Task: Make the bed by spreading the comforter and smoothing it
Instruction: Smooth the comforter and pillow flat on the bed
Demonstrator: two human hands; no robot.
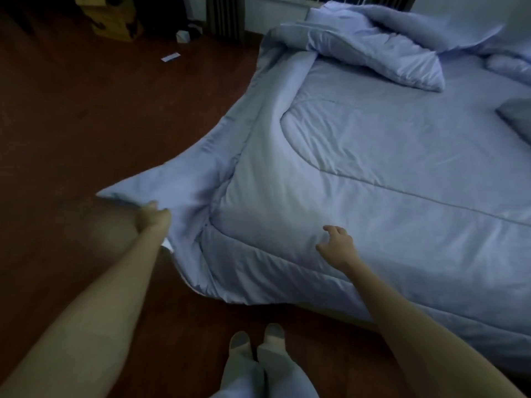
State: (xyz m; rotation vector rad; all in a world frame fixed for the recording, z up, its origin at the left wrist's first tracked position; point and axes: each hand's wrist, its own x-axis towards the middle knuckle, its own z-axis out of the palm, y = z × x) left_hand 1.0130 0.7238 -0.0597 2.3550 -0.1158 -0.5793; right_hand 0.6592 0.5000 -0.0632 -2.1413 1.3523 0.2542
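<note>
Comforter, pale blue, spread over bed with far end bunched near pillow; left hand clenched around near corner, held out over floor; right hand released, fingers loosely curled, above quilted top

Lighting: dim, bluish. My view is soft. The pale blue quilted comforter reads brightest; the dark reddish wooden floor left of it is shadowed.

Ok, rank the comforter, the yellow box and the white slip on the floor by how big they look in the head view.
1. comforter, by far the largest
2. yellow box, far off and partly cropped
3. white slip, smallest
</note>
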